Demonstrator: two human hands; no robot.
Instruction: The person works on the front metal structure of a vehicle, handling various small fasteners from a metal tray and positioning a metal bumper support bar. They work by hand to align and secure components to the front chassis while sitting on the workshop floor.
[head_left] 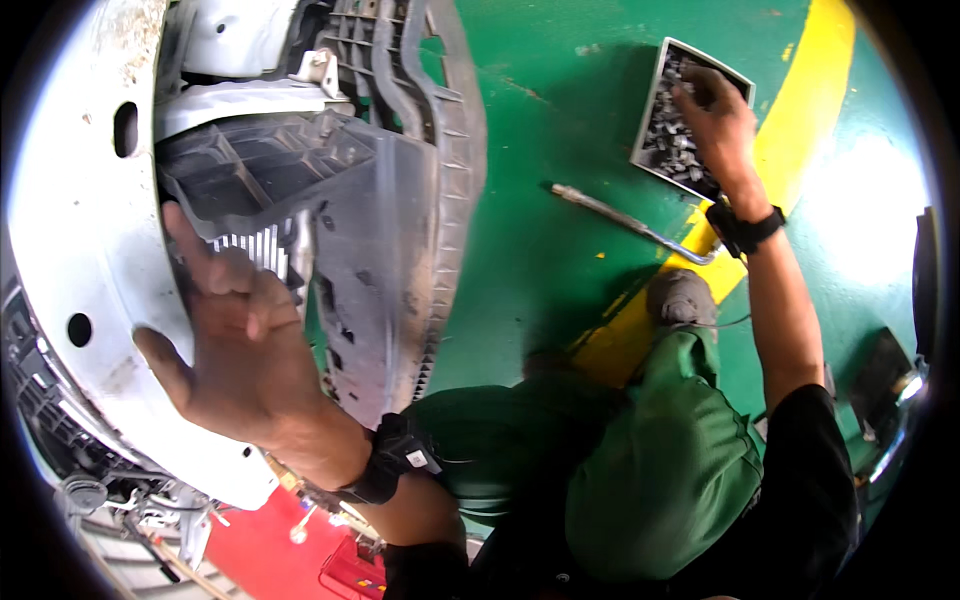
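Observation:
My left hand (240,345) is palm up beside the white body panel (85,230) of a car. Its index finger points along the panel's inner edge, the thumb sticks out over the panel, and the other fingers curl loosely around nothing. Far to the right, my right hand (722,122) reaches over a shallow light-coloured box (654,92) filled with small dark and silvery fasteners (672,140). Its fingers bend toward the fasteners, with a gap between thumb and fingers. I see nothing held there, though the fingertips are small and dark.
A black plastic liner (350,270) with a ribbed edge lies right of the panel. A long-handled socket wrench (625,217) rests on the green floor near the yellow stripe (800,110). My shoe (682,298) is just below it. A red box (352,572) stands at the lower left.

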